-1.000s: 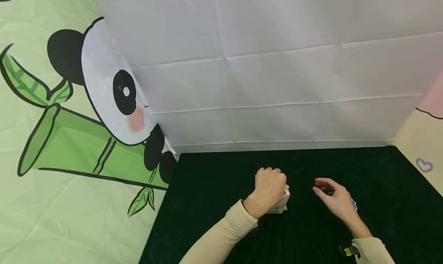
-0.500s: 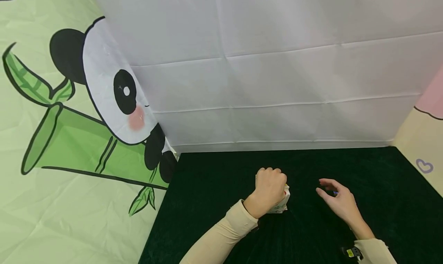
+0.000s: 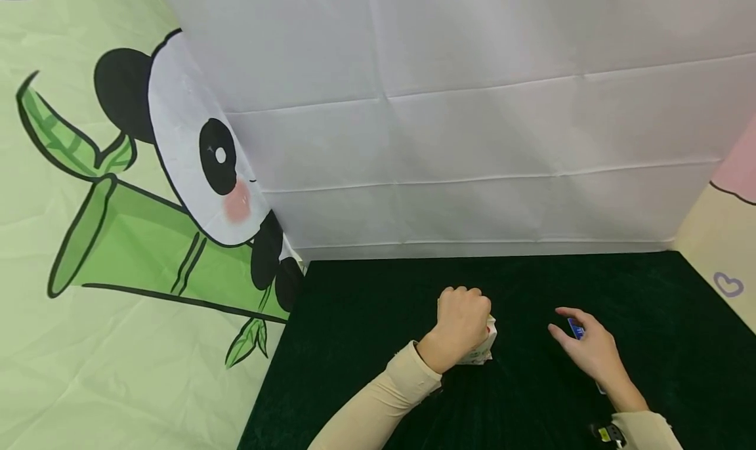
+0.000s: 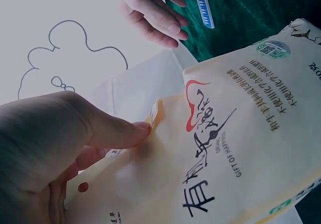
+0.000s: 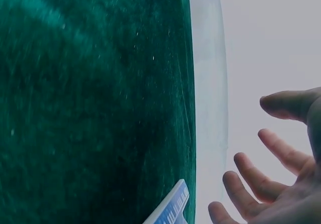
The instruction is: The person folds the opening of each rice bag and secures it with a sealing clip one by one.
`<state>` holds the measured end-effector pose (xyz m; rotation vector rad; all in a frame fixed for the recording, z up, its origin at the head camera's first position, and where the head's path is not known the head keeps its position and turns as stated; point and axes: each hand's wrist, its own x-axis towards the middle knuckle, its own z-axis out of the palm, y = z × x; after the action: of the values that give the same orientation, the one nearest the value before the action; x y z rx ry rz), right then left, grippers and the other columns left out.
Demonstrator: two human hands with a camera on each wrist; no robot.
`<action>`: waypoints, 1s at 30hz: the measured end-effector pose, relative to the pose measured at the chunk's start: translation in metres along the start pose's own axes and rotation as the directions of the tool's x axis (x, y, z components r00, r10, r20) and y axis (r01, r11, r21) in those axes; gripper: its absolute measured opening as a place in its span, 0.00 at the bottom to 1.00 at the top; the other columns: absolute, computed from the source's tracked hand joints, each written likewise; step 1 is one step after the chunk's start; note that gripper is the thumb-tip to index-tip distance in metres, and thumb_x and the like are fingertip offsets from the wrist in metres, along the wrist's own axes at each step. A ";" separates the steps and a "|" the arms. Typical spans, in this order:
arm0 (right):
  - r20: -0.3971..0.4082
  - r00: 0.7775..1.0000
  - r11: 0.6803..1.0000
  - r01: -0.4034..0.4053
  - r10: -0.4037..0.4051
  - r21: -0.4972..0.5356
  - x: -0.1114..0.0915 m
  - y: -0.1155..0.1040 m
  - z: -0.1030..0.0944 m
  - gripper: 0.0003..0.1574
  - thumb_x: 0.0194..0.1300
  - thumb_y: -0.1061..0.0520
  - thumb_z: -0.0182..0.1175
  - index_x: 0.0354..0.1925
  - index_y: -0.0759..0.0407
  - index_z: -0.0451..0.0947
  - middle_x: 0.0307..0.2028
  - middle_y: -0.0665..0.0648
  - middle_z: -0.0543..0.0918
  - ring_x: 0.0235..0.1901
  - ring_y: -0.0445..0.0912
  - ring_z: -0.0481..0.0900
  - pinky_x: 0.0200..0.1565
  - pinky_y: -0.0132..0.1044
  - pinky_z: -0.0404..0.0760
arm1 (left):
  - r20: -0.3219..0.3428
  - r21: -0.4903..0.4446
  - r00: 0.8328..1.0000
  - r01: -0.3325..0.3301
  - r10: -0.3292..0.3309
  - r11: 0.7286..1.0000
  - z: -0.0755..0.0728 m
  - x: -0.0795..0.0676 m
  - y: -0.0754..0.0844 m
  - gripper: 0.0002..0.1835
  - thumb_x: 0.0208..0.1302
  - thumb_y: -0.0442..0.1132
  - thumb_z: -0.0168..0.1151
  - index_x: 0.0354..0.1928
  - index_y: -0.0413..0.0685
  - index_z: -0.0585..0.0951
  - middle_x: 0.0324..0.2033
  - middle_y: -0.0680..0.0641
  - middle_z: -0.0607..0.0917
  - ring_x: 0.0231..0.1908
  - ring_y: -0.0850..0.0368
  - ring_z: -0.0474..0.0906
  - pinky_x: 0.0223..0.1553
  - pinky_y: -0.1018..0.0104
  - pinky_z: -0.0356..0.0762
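My left hand (image 3: pixel 459 325) grips the top of a cream packet (image 3: pixel 481 350) from above. In the left wrist view the thumb presses a folded edge of this packet (image 4: pixel 200 133), which carries black lettering, a red outline and a round green label. My right hand (image 3: pixel 590 353) is held over the dark cloth with thumb and fingers spread, nothing between them. Behind its fingers a blue and white ruler (image 3: pixel 575 329) partly shows, mostly hidden by the hand. The right wrist view gives one end of the ruler (image 5: pixel 173 204), with tick marks along its edge.
A dark green velvety cloth (image 3: pixel 366 319) covers the table. White sheeting (image 3: pixel 472 142) stands behind it. On the left hangs a green panel (image 3: pixel 147 240) with a panda drawing, and on the right a cream and pink panel (image 3: pixel 720 253).
My right hand has moved to the right and a little nearer, so the ruler now shows between thumb and fingers. The left hand and the packet have stayed put.
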<state>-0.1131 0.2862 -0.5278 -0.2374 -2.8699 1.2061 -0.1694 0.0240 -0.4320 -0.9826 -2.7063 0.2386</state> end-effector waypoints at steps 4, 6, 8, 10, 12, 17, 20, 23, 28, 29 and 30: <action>0.016 1.000 0.999 -0.019 0.020 -0.044 0.001 0.009 -0.005 0.42 0.81 0.37 0.54 0.76 0.64 0.64 0.73 0.83 0.61 0.67 0.79 0.65 0.60 0.78 0.70 | 0.013 -0.008 1.000 0.004 -0.004 1.000 0.002 0.001 0.001 0.10 0.66 0.58 0.73 0.38 0.63 0.92 0.28 0.58 0.86 0.22 0.63 0.73 0.25 0.71 0.70; 0.032 0.999 0.997 -0.035 0.037 -0.063 0.003 0.014 -0.008 0.43 0.81 0.38 0.54 0.77 0.65 0.62 0.72 0.84 0.62 0.66 0.80 0.66 0.57 0.76 0.73 | 0.017 -0.014 1.000 0.008 -0.008 1.000 0.003 0.002 0.002 0.10 0.66 0.57 0.73 0.37 0.63 0.92 0.28 0.58 0.86 0.22 0.63 0.72 0.25 0.71 0.69; 0.045 0.997 0.996 -0.051 0.055 -0.074 0.004 0.017 -0.010 0.44 0.81 0.37 0.53 0.78 0.66 0.61 0.71 0.85 0.62 0.65 0.80 0.67 0.55 0.73 0.75 | 0.019 -0.019 1.000 0.012 -0.011 1.000 0.004 0.003 0.002 0.09 0.66 0.56 0.73 0.37 0.63 0.92 0.28 0.58 0.86 0.22 0.63 0.72 0.25 0.71 0.68; 0.051 0.997 0.995 -0.060 0.064 -0.080 0.006 0.020 -0.012 0.44 0.81 0.38 0.53 0.78 0.66 0.60 0.70 0.85 0.63 0.65 0.79 0.67 0.54 0.72 0.76 | 0.023 -0.018 1.000 0.017 -0.017 1.000 0.006 0.004 0.002 0.09 0.65 0.56 0.74 0.38 0.63 0.92 0.28 0.58 0.87 0.23 0.63 0.72 0.25 0.71 0.68; 0.051 0.996 0.994 -0.065 0.070 -0.083 0.008 0.021 -0.014 0.45 0.81 0.38 0.53 0.78 0.67 0.60 0.70 0.85 0.63 0.65 0.80 0.67 0.54 0.73 0.75 | 0.022 -0.011 1.000 0.020 -0.020 1.000 0.007 0.005 0.002 0.09 0.65 0.57 0.74 0.38 0.64 0.92 0.29 0.58 0.87 0.23 0.63 0.73 0.25 0.71 0.69; 0.056 0.995 0.994 -0.074 0.078 -0.078 0.012 0.024 -0.018 0.45 0.82 0.37 0.53 0.78 0.68 0.60 0.72 0.85 0.60 0.67 0.81 0.64 0.55 0.76 0.74 | 0.017 -0.007 1.000 0.021 -0.021 1.000 0.007 0.008 0.002 0.10 0.65 0.57 0.74 0.38 0.64 0.92 0.29 0.58 0.87 0.23 0.63 0.73 0.25 0.71 0.69; 0.060 0.995 0.995 -0.071 0.076 -0.076 0.015 0.026 -0.020 0.45 0.82 0.37 0.53 0.77 0.68 0.60 0.72 0.85 0.61 0.65 0.79 0.67 0.52 0.72 0.77 | 0.017 -0.012 1.000 0.026 -0.026 1.000 0.007 0.010 0.002 0.09 0.66 0.56 0.73 0.38 0.64 0.92 0.29 0.58 0.87 0.23 0.63 0.73 0.25 0.71 0.69; 0.061 0.995 0.994 -0.072 0.077 -0.079 0.018 0.029 -0.020 0.45 0.82 0.36 0.52 0.77 0.68 0.61 0.70 0.85 0.63 0.61 0.77 0.72 0.47 0.65 0.81 | 0.013 -0.009 0.999 0.033 -0.032 0.999 0.008 0.012 0.001 0.09 0.66 0.56 0.73 0.38 0.63 0.92 0.28 0.58 0.86 0.23 0.63 0.73 0.25 0.71 0.69; 0.073 0.984 0.982 -0.156 0.164 -0.103 0.021 0.034 -0.022 0.48 0.80 0.34 0.51 0.77 0.69 0.59 0.71 0.85 0.62 0.57 0.76 0.74 0.47 0.64 0.80 | 0.015 0.005 0.999 0.033 -0.033 0.999 0.010 0.014 0.002 0.10 0.66 0.57 0.72 0.38 0.63 0.92 0.28 0.58 0.86 0.23 0.63 0.73 0.25 0.71 0.69; 0.078 0.979 0.978 -0.179 0.188 -0.110 0.021 0.035 -0.022 0.49 0.80 0.33 0.51 0.77 0.69 0.58 0.71 0.85 0.61 0.58 0.77 0.73 0.48 0.66 0.79 | 0.017 0.007 0.999 0.033 -0.033 0.999 0.010 0.014 0.002 0.10 0.66 0.57 0.73 0.38 0.63 0.92 0.29 0.58 0.87 0.23 0.63 0.73 0.25 0.71 0.69; 0.082 0.975 0.973 -0.197 0.207 -0.118 0.021 0.036 -0.022 0.50 0.79 0.33 0.51 0.77 0.69 0.58 0.72 0.84 0.60 0.59 0.78 0.72 0.48 0.67 0.78 | 0.019 0.009 0.999 0.033 -0.033 0.999 0.011 0.014 0.002 0.10 0.66 0.58 0.73 0.39 0.63 0.92 0.29 0.58 0.87 0.24 0.63 0.73 0.25 0.71 0.69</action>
<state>-0.1274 0.3302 -0.5387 -0.5010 -3.0604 1.1162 -0.1815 0.0343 -0.4401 -0.9370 -2.7344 0.2549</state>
